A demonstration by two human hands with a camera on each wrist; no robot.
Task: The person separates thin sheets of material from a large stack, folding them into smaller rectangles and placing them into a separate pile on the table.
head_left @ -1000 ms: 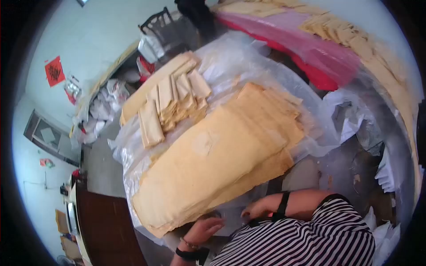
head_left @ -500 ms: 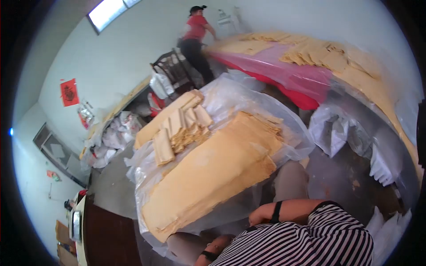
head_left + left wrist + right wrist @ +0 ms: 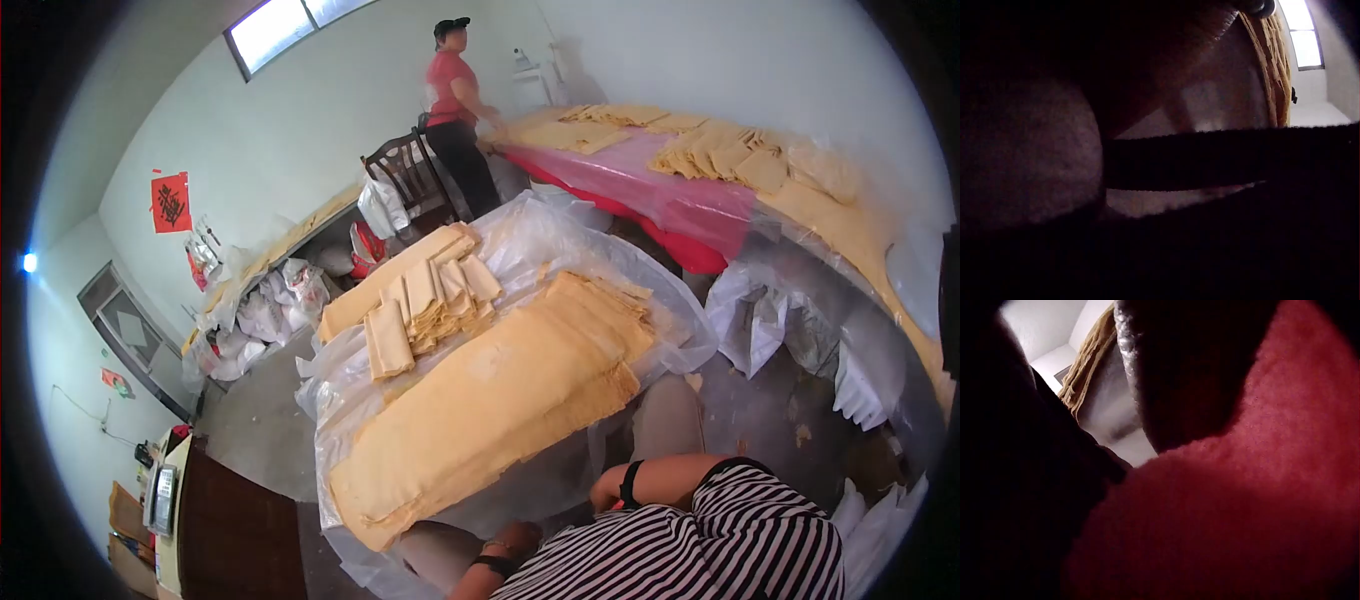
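A broad stack of thin tan sheets point(image 3: 455, 400) lies on the plastic-covered table in front of me. Behind it are folded bundles of the same material point(image 3: 425, 305). My left hand point(image 3: 520, 537) is low near my lap, just off the near edge of the stack, its fingers mostly hidden. Close to my striped shirt is my right hand point(image 3: 603, 495), partly covered by the forearm and shirt. Both wrist views are very dark; sheet edges point(image 3: 1275, 69) show at the top right of the left one, and a blurred red surface point(image 3: 1222, 506) fills much of the right one. I cannot tell whether either hand holds anything.
Clear plastic point(image 3: 690, 330) hangs over the table edge. A long table with more tan sheets point(image 3: 720, 155) runs along the right wall. A person in red point(image 3: 455, 95) stands at its far end by a dark chair point(image 3: 415, 170). White bags point(image 3: 270, 310) crowd the left.
My view has tilted upward, bringing the person in red fully into sight; that person now stands more upright. My left hand has drawn back from the stack's near edge toward my lap.
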